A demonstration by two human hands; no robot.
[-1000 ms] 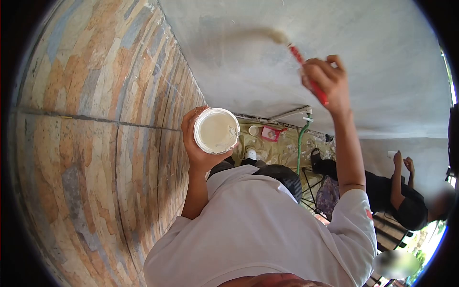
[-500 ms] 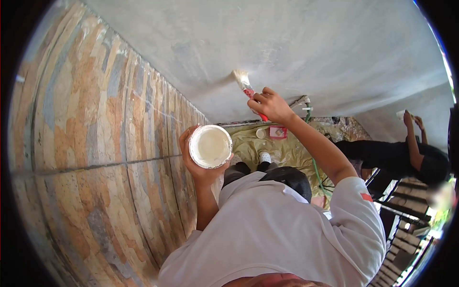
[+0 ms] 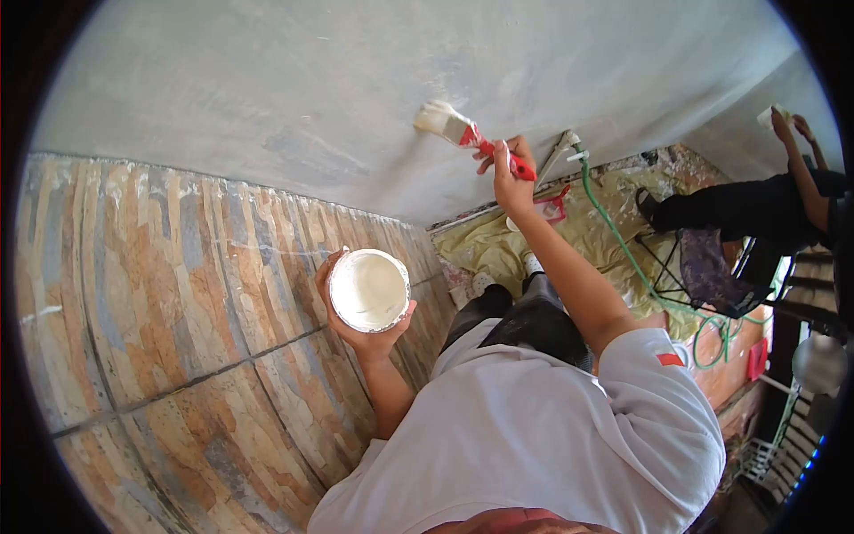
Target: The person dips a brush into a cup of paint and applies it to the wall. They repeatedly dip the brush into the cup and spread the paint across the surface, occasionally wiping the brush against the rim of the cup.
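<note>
My left hand [image 3: 366, 336] is wrapped round a white paint tub [image 3: 370, 290] whose open top shows pale, cream-white paint inside. Smears of paint cover its rim. In my right hand [image 3: 511, 178] is a paintbrush [image 3: 471, 136] with a red handle and a metal band. White paint coats its bristles, which overlap the grey wall [image 3: 338, 98] in this view. The brush points up and to the left, with a shadow on the wall below it.
Stone-patterned tiles [image 3: 196, 311] cover the left wall. A yellowish sheet [image 3: 605, 214] lies on the floor, with a red-framed tray [image 3: 553, 206] on it. A green hose [image 3: 623, 249] runs from a wall pipe [image 3: 569, 147]. Another person [image 3: 756, 200] in dark clothes stands at right beside a folding chair [image 3: 716, 271].
The view has turned, so the tiled wall and floor appear rotated. My right hand has swung the brush, which now points further left. My left hand still holds the tub.
</note>
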